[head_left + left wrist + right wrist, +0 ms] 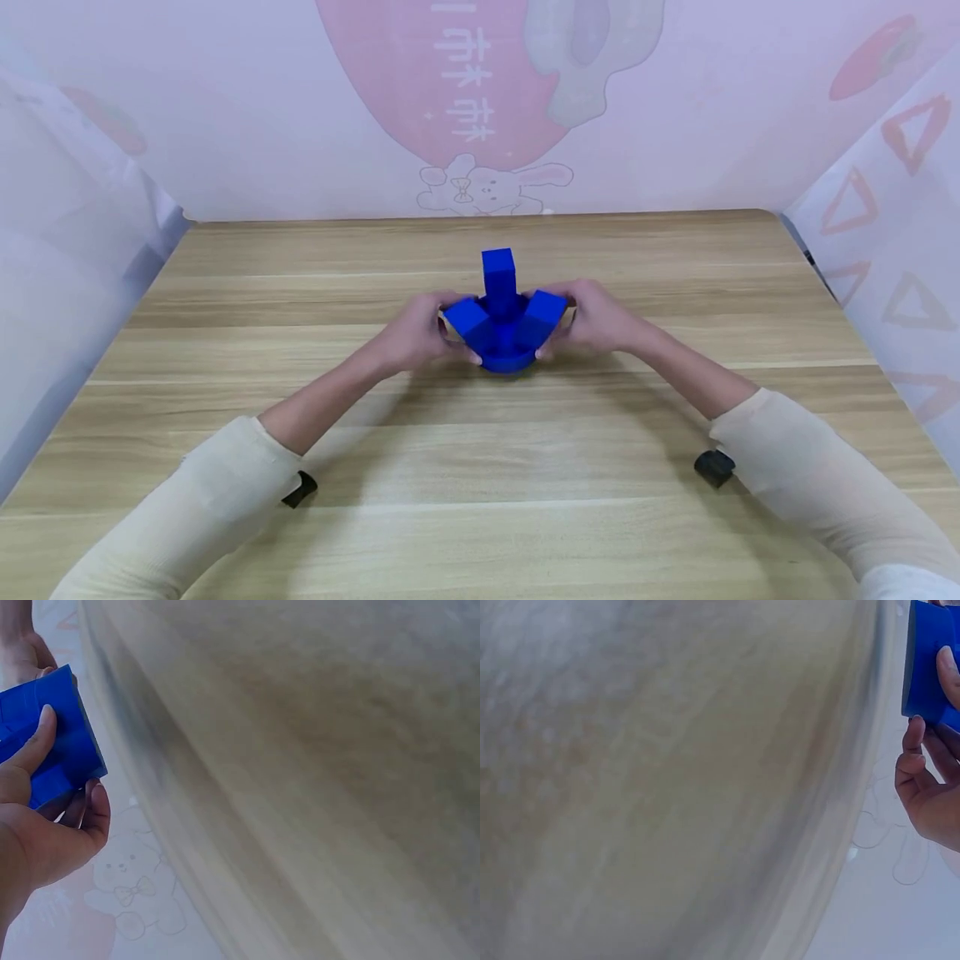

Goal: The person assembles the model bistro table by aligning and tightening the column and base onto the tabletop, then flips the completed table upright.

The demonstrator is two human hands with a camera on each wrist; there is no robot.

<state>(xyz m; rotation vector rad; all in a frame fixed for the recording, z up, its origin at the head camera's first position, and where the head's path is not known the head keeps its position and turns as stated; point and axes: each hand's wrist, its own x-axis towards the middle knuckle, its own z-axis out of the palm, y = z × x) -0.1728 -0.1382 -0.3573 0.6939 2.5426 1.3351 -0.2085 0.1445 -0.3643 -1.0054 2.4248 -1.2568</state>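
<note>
A blue object (507, 360) with a round base and three square-ended blocks rising and flaring out of it is near the middle of the table; I cannot tell its exact kind. My left hand (422, 333) grips it from the left, and in the left wrist view the thumb lies along its blue side (71, 754) with fingers curled by the base's edge. From the opposite side my right hand (597, 317) holds it, thumb on the blue wall (924, 667). In the left wrist view the base appears lifted off the table. Some fingers are hidden behind the object.
The wood-grain table (480, 467) stretches around both forearms. A pale printed backdrop (262, 108) stands along its far edge, with white sheeting (67, 217) at the left side and a patterned sheet (885, 217) at the right. Small black pieces (714, 468) sit beneath both sleeves.
</note>
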